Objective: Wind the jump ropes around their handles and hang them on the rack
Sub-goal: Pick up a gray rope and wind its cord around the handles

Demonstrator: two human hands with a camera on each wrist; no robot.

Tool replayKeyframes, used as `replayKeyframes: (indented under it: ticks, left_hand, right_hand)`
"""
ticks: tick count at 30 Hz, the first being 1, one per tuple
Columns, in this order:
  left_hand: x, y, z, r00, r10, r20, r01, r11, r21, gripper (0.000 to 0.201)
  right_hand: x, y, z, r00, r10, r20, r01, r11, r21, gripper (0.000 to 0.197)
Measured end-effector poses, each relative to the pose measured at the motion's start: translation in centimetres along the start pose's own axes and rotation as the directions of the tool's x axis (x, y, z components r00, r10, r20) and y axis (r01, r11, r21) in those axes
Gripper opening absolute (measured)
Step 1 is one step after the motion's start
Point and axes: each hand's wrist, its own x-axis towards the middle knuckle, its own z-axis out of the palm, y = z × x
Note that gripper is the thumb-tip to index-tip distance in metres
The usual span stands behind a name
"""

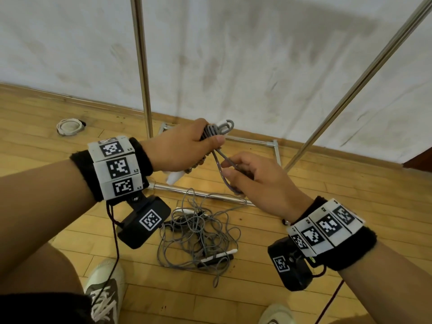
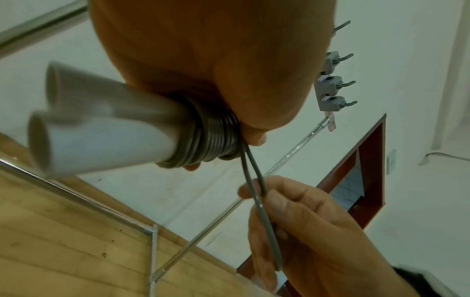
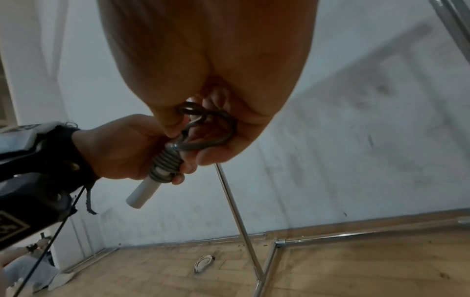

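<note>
My left hand (image 1: 187,146) grips a pair of white jump-rope handles (image 2: 101,132) with grey rope coiled tightly round them (image 2: 213,140). A short doubled loop of that grey rope (image 1: 221,164) runs from the coil down to my right hand (image 1: 252,181), which pinches it between thumb and fingers (image 2: 279,213). In the right wrist view the loop (image 3: 216,132) curls inside my right palm, just above the coil (image 3: 165,164). More grey jump ropes (image 1: 198,232) lie tangled on the wooden floor below, with white and black handles (image 1: 217,256) among them.
The chrome rack's upright poles (image 1: 142,73) and base bars (image 1: 201,195) stand ahead against a white wall. Grey hooks (image 2: 333,88) line the rack's top bar. A white ring-shaped object (image 1: 69,126) lies on the floor at left. My shoes (image 1: 105,291) are at the bottom.
</note>
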Motion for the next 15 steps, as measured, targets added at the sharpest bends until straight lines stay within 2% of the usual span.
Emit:
replayKeyframes:
  ticks: [3, 7, 10, 13, 15]
  left_hand:
    - [0.4, -0.5, -0.4, 1.0, -0.006, -0.012, 0.006, 1.0, 0.012, 0.047]
    - [0.7, -1.0, -0.4, 1.0, -0.021, -0.013, 0.022, 0.999, 0.037, 0.044]
    - [0.8, -1.2, -0.3, 1.0, -0.018, -0.021, 0.019, 0.999, 0.029, 0.046]
    - [1.1, -1.6, -0.5, 0.999, -0.04, -0.032, 0.04, 0.999, 0.005, 0.053]
    - [1.2, -1.8, -0.5, 0.997, -0.058, -0.042, 0.058, 0.998, -0.005, 0.055]
  right_hand:
    - [0.0, 0.3, -0.2, 0.998, 0.03, -0.046, -0.034, 0.996, -0.078, 0.013]
    - [-0.1, 0.6, -0.4, 0.998, 0.064, -0.028, -0.064, 0.998, -0.017, 0.02]
    - [-0.2, 0.8, -0.8, 0.998, 0.019, -0.066, -0.022, 0.999, -0.045, 0.016]
    - [-0.2, 0.7, -1.4, 0.986, -0.053, -0.158, 0.049, 0.998, -0.033, 0.013]
    - [-0.3, 0.4, -1.6, 0.969, -0.099, -0.225, 0.101, 0.995, 0.001, 0.02]
